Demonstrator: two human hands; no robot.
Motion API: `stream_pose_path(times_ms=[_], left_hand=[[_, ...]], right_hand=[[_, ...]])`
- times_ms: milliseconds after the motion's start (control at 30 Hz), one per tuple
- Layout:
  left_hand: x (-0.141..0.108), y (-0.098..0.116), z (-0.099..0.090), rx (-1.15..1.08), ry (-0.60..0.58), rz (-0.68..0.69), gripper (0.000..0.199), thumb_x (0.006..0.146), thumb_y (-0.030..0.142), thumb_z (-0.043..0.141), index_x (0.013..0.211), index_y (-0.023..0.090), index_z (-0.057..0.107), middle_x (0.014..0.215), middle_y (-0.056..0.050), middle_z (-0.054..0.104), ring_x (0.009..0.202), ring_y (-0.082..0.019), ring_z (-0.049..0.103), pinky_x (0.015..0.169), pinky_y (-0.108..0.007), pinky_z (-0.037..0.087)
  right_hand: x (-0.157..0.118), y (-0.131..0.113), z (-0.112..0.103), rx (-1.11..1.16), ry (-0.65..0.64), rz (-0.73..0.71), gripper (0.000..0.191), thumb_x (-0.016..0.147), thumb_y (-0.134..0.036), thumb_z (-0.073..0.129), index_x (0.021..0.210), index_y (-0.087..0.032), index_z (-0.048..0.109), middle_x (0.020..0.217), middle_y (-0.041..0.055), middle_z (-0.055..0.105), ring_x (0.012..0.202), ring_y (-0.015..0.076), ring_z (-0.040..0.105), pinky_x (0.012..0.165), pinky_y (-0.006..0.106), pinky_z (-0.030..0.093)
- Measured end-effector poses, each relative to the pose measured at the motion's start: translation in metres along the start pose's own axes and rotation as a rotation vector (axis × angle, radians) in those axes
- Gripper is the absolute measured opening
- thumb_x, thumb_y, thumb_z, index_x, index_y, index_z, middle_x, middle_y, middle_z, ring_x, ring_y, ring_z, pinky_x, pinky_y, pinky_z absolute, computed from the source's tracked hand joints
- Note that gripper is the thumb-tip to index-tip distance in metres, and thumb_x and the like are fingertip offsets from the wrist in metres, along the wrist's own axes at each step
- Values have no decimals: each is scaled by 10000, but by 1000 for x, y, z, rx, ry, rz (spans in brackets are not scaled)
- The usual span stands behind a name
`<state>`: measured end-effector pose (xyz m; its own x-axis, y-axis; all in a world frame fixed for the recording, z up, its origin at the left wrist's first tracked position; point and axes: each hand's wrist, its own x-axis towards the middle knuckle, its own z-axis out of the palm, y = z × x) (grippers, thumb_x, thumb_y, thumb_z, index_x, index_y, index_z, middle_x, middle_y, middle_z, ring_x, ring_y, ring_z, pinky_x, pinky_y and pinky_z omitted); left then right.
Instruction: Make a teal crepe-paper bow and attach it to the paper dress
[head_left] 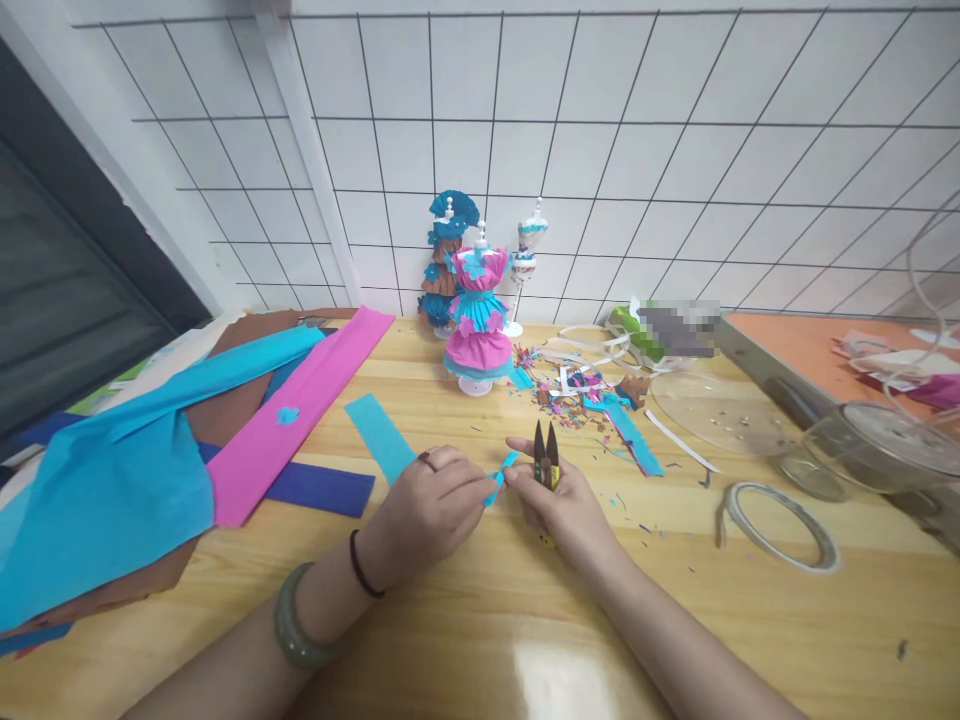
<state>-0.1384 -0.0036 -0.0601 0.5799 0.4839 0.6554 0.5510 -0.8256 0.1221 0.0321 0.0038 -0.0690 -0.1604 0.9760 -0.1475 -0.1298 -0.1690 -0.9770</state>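
Note:
Between my two hands is a small piece of blue crepe paper [497,484]. My left hand [439,500] pinches its near side, while the thumb and fingers of my right hand [559,505] touch its other edge. My right hand also holds dark-bladed thread snips [546,455] in its palm, blades pointing away from me and slightly apart. A blue crepe paper strip [381,436] lies just beyond my left hand. Farther back stands a small dress form in a pink and blue paper dress [480,310].
Folded crepe paper sheets [112,500] and a pink strip [300,420] lie at left. Paper scraps [581,385] are scattered behind my right hand. At right are a roll of tape [784,527] and a clear round container [885,440]. Two more dress forms stand by the tiled wall.

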Motion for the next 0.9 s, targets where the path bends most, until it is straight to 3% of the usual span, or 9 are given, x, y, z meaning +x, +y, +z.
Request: stream_pose_path(times_ms=[133, 367, 467, 533, 600, 667, 767, 900], left_hand=[[0, 0, 2, -81, -113, 10, 139, 803, 164, 526, 928, 144, 582, 861, -61, 643, 818, -161, 560, 780, -340, 457], [-1, -1, 3, -153, -177, -7, 166, 832, 128, 465, 928, 149, 599, 868, -75, 656, 844, -166, 579, 820, -348, 436], [0, -2, 0, -274, -120, -151, 146, 818, 161, 497, 909, 164, 611, 867, -76, 660, 843, -179, 573, 811, -352, 431], [-1, -4, -1, -365, -46, -346, 160, 810, 211, 522, 940, 175, 609, 915, -82, 654, 890, -194, 568, 833, -358, 426], [-2, -7, -1, -480, -42, -543, 242, 823, 252, 506, 1041, 186, 585, 1052, -93, 622, 1010, -210, 537, 899, -365, 403], [-4, -9, -1, -663, -121, -665, 329, 849, 253, 455, 1166, 198, 522, 1194, -90, 558, 1115, -210, 488, 953, -358, 373], [-4, -9, 0, -955, -278, -677, 349, 867, 229, 399, 1201, 190, 495, 1200, -79, 556, 1110, -201, 498, 949, -335, 374], [-2, -9, -2, -1017, -397, -638, 233, 848, 270, 418, 882, 153, 616, 928, -53, 618, 885, -183, 551, 811, -285, 419]], right_hand=[[1, -3, -3, -83, -10, -30, 547, 680, -398, 659, 1126, -139, 478, 610, -62, 504, 366, 27, 305, 359, 196, 225], [1, -2, -2, -167, -62, -51, 550, 674, -409, 650, 1130, -145, 491, 691, -23, 544, 423, 52, 359, 410, 216, 259], [1, -1, -4, -158, -63, -49, 536, 695, -400, 643, 1145, -159, 478, 710, -24, 534, 421, 45, 333, 406, 213, 244], [0, -2, -5, -131, -90, -51, 534, 709, -386, 641, 1165, -173, 464, 714, -31, 520, 424, 42, 323, 411, 211, 245], [-3, -5, -6, -97, -153, -51, 528, 720, -364, 642, 1181, -190, 453, 720, -37, 508, 433, 40, 325, 419, 209, 256], [-6, -7, -6, -73, -235, -46, 510, 727, -331, 645, 1182, -203, 456, 736, -37, 500, 446, 37, 336, 426, 206, 265], [-10, -8, -6, -51, -323, -45, 485, 736, -288, 639, 1182, -214, 464, 748, -34, 492, 462, 38, 354, 427, 201, 266], [-11, -8, -6, -7, -343, -39, 491, 722, -257, 636, 1184, -221, 471, 730, -39, 475, 478, 46, 364, 439, 201, 275]])
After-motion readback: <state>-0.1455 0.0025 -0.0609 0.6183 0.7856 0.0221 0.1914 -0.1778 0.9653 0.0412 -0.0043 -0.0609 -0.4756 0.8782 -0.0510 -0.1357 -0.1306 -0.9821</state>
